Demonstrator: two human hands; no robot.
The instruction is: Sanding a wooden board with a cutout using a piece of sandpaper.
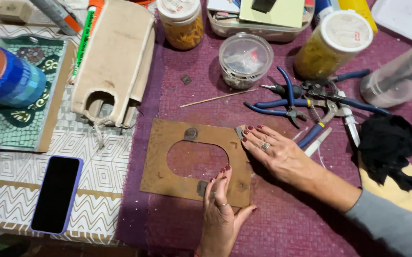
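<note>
The left hand (220, 209) lies flat, fingers together and stretched out, pressing on the lower edge of a brown board (168, 166) with an oval hole cut through its middle; it grips nothing. The right hand (275, 152) is also spread open, palm down at the board's upper right corner, its fingertips resting on a small grey tile piece (240, 131) there. Two more grey pieces sit on the board, one near the top edge (190, 133) and one at the bottom beside the left fingers (201, 188).

The board lies flat on a purple mesh cloth (287, 223) covering the surface. Just beyond the right hand is a tangle of blue-handled nippers and pliers (306, 102), a thin wooden stick (218, 98), and a clear tub of fragments (245, 59). Further left stand a beige wooden birdhouse shape (115, 57), a blue mosaic pot (8, 76) and a dark phone (56, 192).

As I judge it, the grey pieces look loose, so a sideways push of either palm could shift the board and knock them out of place. The right wrist is close to the tool points, and a careless sweep could catch them.
</note>
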